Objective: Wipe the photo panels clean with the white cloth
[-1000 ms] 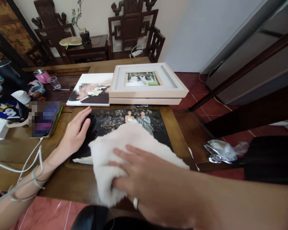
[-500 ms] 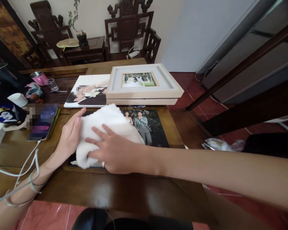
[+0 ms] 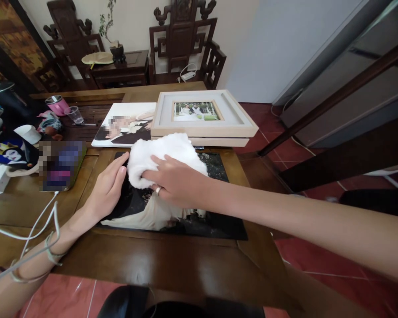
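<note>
A dark photo print [image 3: 219,226] of a couple lies flat on the wooden table, its upper part hidden by a bunched white cloth [image 3: 169,145]. My right hand [image 3: 182,183] reaches in from the right and presses the cloth onto the print, some fingers spread on top and others curled at its near edge. A ring shows on one finger. At the left edge of the print rests my left hand [image 3: 108,190], fingers stretched out and holding nothing. Its fingertips are close beside the cloth; whether they touch it I cannot tell.
Behind the print stand a stacked pale wooden frame [image 3: 202,128] and a white-edged photo panel [image 3: 122,126]. On the left are a phone [image 3: 61,172] with a white cable [image 3: 55,216], a pink mug [image 3: 57,105], a clear cup [image 3: 75,115] and a dark pouch [image 3: 15,152].
My right hand has pushed the cloth away from me and slightly right, uncovering the print's near part with the pale dress. The left hand has shifted slightly right along the edge.
</note>
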Motion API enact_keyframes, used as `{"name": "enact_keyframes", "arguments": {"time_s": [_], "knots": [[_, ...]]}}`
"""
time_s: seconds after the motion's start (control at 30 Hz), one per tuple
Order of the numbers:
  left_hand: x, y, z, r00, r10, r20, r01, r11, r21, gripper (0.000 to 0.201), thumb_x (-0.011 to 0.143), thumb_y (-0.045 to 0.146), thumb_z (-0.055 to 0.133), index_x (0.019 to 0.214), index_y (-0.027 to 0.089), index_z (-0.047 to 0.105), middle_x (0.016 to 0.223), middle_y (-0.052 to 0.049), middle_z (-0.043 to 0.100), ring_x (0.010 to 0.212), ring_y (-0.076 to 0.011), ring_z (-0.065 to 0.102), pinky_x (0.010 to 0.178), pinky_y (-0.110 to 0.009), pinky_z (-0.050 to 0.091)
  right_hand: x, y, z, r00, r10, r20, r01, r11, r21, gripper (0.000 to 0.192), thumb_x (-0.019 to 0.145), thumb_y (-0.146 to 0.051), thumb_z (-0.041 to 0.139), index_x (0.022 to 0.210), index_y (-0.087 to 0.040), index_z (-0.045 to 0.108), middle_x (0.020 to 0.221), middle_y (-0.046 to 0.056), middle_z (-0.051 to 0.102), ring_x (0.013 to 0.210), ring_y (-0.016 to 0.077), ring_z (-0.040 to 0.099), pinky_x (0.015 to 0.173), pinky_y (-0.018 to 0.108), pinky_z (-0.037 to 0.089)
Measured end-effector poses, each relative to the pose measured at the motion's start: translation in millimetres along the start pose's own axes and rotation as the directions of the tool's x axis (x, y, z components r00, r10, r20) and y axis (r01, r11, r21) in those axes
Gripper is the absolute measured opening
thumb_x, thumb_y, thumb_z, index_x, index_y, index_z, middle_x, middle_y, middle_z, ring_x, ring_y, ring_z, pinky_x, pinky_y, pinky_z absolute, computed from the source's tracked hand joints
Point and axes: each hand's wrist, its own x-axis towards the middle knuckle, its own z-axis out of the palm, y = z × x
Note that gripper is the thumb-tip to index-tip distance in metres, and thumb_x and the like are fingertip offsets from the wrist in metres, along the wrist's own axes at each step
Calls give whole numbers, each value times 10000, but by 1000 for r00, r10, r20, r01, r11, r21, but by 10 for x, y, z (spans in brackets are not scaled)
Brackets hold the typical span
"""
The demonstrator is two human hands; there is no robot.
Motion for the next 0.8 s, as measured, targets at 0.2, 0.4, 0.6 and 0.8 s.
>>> {"name": "enact_keyframes", "arguments": {"time_s": [0.2, 0.4, 0.6, 0.8], "knots": [[15, -32, -1, 999, -8, -45, 10, 1000, 30, 560, 996, 474, 243, 1386, 151, 482, 1468, -108, 495, 1362, -231, 450, 1179, -436, 304, 195, -26, 29, 1000, -22, -3, 22, 1000, -2, 345, 885, -96, 414, 1172, -156, 596, 1100, 163, 637, 1204, 354, 473, 989, 492, 338], [8, -94, 29, 993, 50, 106, -68, 982, 176, 608, 973, 508, 321, 1407, 101, 446, 1515, -162, 418, 1421, -256, 367, 1182, -471, 289, -116, 43, -195, 992, 119, 50, -122, 990, 64, 248, 897, -125, 383, 995, -168, 607, 849, 111, 650, 828, 259, 593, 704, 331, 429], [-4, -95, 38, 985, 125, 116, -147, 966, 211, 540, 961, 490, 404, 1334, 126, 546, 1465, -142, 491, 1364, -277, 452, 1153, -483, 352, -207, 223, -320, 938, 345, 37, -328, 849, 415, 224, 936, -250, 429, 944, -191, 645, 1033, 71, 699, 974, 261, 602, 819, 338, 430], [3, -57, 24, 978, 182, 102, -199, 962, 187, 473, 958, 458, 433, 1238, 131, 627, 1372, -135, 587, 1272, -274, 552, 1109, -467, 419, 257, 167, -269, 954, 276, -114, -185, 846, 500, 314, 976, -277, 415, 1150, -158, 647, 1285, 102, 646, 1121, 248, 604, 929, 330, 457]]}}
